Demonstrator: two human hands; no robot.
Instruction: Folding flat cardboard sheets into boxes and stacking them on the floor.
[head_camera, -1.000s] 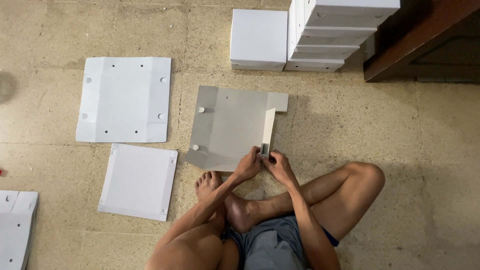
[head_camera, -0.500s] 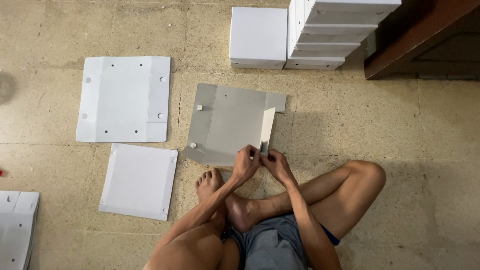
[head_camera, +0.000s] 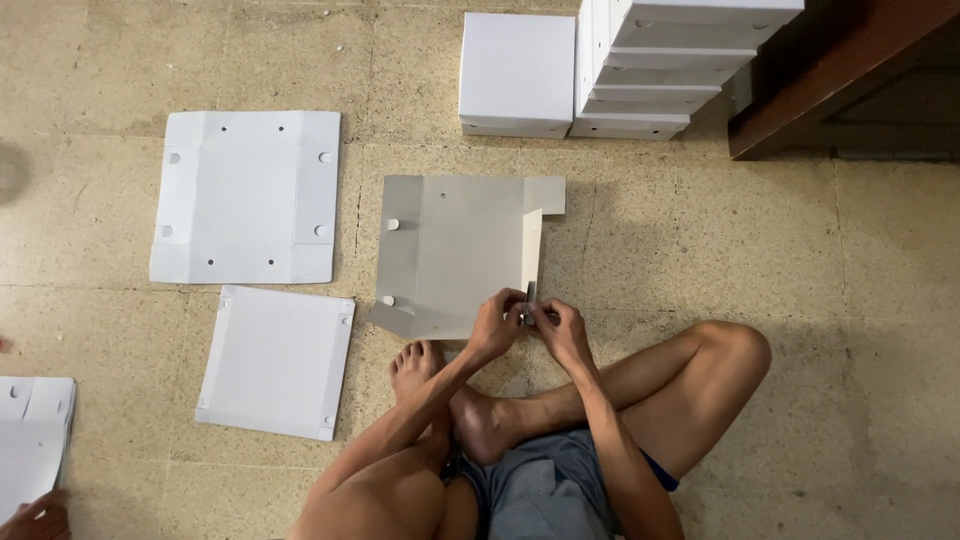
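Tiled floor (head_camera: 760, 250), me cross-legged. Grey box blank (head_camera: 450, 255) lies flat before my feet. Left hand (head_camera: 497, 325) and right hand (head_camera: 557, 330) both pinch its raised side flap (head_camera: 531, 262) at the near corner, mid-fold. Next, likely: crease firmly, keep corner aligned.

A pale grey card (head_camera: 455, 250) is lying on speckled beige tiles (head_camera: 850, 260), white sheets (head_camera: 245, 195) sitting left, white boxes (head_camera: 517, 70) far, dark brown wood (head_camera: 830, 80) far right.

Two flat white cardboard sheets (head_camera: 247, 197) (head_camera: 276, 361) lie left; assembled white boxes (head_camera: 517, 72) (head_camera: 680, 60) stand beyond.
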